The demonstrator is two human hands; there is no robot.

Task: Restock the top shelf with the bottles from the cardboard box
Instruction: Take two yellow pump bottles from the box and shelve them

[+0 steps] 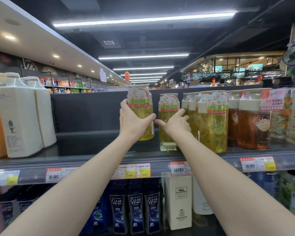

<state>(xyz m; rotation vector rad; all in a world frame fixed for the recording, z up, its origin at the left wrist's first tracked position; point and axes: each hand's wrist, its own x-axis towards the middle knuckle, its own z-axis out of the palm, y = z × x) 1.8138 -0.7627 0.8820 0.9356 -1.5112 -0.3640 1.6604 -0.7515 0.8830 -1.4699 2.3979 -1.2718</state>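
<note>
A yellow bottle (pixel 141 99) is gripped by the left hand (pixel 134 122) at the top shelf (pixel 92 150). A second bottle (pixel 168 103) is touched by the right hand (pixel 176 124), fingers spread straight.

"CLEAR" on dark blue plastic bottles (pixel 135 206), lower centre; "Mo Quan" on a clear yellow-filled bottle (pixel 215 126), centre right; "19.90" on yellow price tags (pixel 143 171)
</note>
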